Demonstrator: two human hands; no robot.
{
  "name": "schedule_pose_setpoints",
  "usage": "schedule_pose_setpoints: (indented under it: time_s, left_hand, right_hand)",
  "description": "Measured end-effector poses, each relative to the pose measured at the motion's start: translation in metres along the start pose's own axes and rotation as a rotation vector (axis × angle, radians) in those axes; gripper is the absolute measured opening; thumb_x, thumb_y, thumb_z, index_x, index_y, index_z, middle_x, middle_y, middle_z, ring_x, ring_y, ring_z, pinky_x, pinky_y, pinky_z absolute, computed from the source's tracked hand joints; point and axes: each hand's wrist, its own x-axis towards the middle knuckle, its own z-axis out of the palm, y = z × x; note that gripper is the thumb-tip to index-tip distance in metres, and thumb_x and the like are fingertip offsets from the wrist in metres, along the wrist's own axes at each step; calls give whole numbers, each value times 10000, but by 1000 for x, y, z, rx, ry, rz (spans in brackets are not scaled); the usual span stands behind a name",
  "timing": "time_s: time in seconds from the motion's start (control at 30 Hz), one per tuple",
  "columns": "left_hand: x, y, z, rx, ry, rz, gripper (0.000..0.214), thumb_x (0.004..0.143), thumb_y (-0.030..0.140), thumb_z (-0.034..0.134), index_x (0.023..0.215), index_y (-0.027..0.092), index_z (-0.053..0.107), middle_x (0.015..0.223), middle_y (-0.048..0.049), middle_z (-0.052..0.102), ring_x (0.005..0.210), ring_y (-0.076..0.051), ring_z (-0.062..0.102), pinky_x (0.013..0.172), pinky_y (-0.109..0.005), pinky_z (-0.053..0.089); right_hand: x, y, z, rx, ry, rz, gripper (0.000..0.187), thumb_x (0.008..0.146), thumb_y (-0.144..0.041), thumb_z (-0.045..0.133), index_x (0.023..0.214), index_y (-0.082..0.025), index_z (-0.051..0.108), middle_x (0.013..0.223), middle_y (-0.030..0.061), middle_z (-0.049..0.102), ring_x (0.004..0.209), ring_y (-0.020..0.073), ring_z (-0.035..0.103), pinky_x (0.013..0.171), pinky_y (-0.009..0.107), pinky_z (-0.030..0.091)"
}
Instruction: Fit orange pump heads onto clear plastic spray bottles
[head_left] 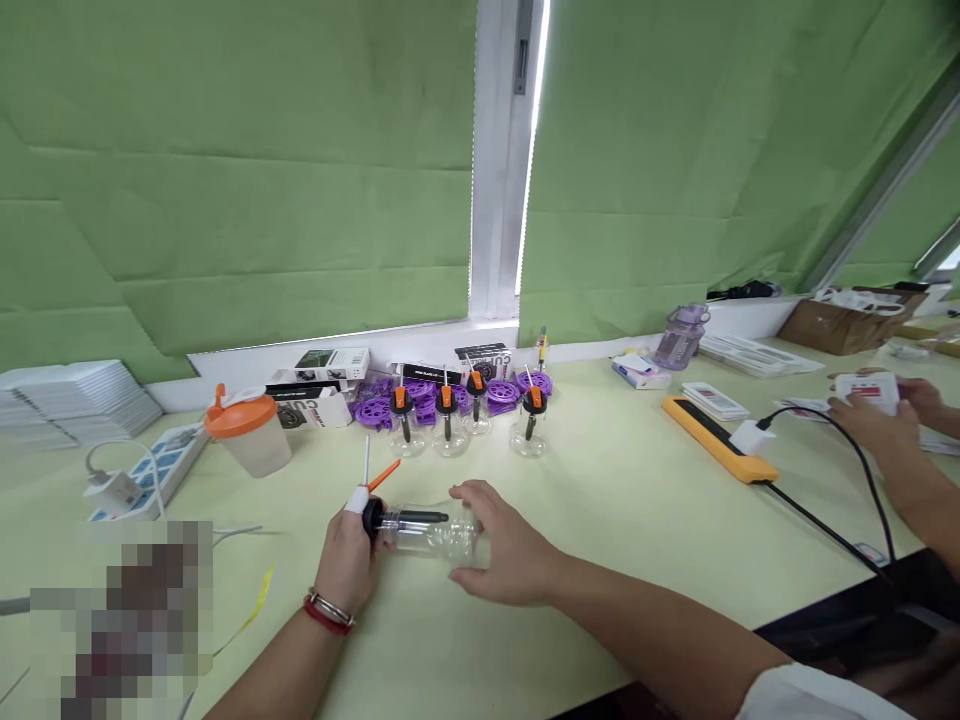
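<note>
Clear bottle (431, 535) is lying on its side on the pale table (615, 500) just in front of the person, its mouth pointing to nine o'clock; it is probably being held flat so that each hand is working one end. The right hand (506, 555) is wrapping its fingers over the body at three o'clock, pinning it against the tabletop. The left hand (346, 565) is closing its fingers round the black cap (373, 517) at nine o'clock, with the orange nozzle (384, 474) and a thin white tube (366, 455) sticking up past the knuckles. Bare tabletop is lying open from one to three o'clock of the clear bottle, giving the right arm room, and the near table edge is running close under both forearms. At twelve o'clock, farther off, four capped bottles (448, 425) are standing upright in a loose row before purple parts (420, 392). At ten o'clock an orange-lidded cup (251, 430) is standing beside a white power strip (161, 465). At two o'clock a yellow power strip (712, 440) is feeding a black cable (817, 520) toward the near edge, and beyond it a co-worker's hands (874, 420) are holding a white packet
</note>
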Motion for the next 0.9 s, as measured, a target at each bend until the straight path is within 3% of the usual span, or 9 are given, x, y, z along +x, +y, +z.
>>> schedule_pose_setpoints:
  time_s: [0.07, 0.13, 0.27, 0.37, 0.47, 0.6, 0.9]
  left_hand:
    - [5, -3, -3, -112, -49, -56, 304, 742, 452, 503, 630, 172, 543, 509, 30, 487, 386, -86, 379, 438, -252, 406]
    - [8, -4, -5, -186, -54, -90, 278, 726, 437, 522, 660, 167, 541, 580, 22, 532, 376, -67, 352, 430, -258, 419]
    - [7, -2, -6, -201, 3, -96, 282, 738, 439, 508, 731, 160, 549, 609, 24, 546, 374, -61, 377, 426, -260, 440]
    - [6, 1, -4, -180, 41, -105, 309, 746, 462, 494, 797, 162, 547, 596, 27, 546, 396, -89, 464, 443, -272, 466]
    - [5, 1, -2, -162, 44, -118, 292, 741, 451, 523, 795, 165, 536, 644, 15, 574, 476, -121, 550, 497, -292, 504]
    - [5, -1, -2, -127, 14, -102, 290, 734, 453, 549, 771, 166, 528, 668, 20, 572, 517, -137, 574, 528, -314, 525]
    - [4, -3, -2, -85, -27, -84, 298, 739, 462, 547, 759, 165, 524, 657, 20, 547, 500, -132, 567, 523, -317, 535]
  right_hand:
    - [-8, 2, -3, -234, 53, -169, 729, 618, -176, 656, 1290, -226, 378, 1356, 114, 320, 1250, 257, 332, 1009, 420, 349]
    - [-16, 8, -10, -326, 92, -192, 691, 617, -108, 592, 1270, -206, 390, 1360, 122, 303, 1276, 250, 302, 1033, 413, 330]
    - [-30, 36, -45, -307, 331, -64, 676, 603, -98, 561, 1246, -215, 389, 1343, 111, 313, 1276, 243, 321, 1049, 420, 320]
    - [-38, 73, -81, -160, 582, 94, 658, 641, -214, 611, 1256, -243, 377, 1316, 104, 357, 1214, 240, 417, 937, 390, 439]
    - [-45, 110, -111, -49, 809, 316, 732, 590, -357, 700, 1227, -220, 368, 1242, 114, 465, 1176, 259, 467, 947, 400, 418]
    - [-48, 138, -130, -181, 792, 427, 700, 576, -456, 694, 1170, -216, 413, 1248, 91, 496, 1164, 259, 473, 974, 388, 374]
    - [-35, 143, -134, -407, 656, 543, 783, 614, -499, 662, 1262, -202, 339, 1243, 119, 514, 1136, 308, 494, 951, 427, 365]
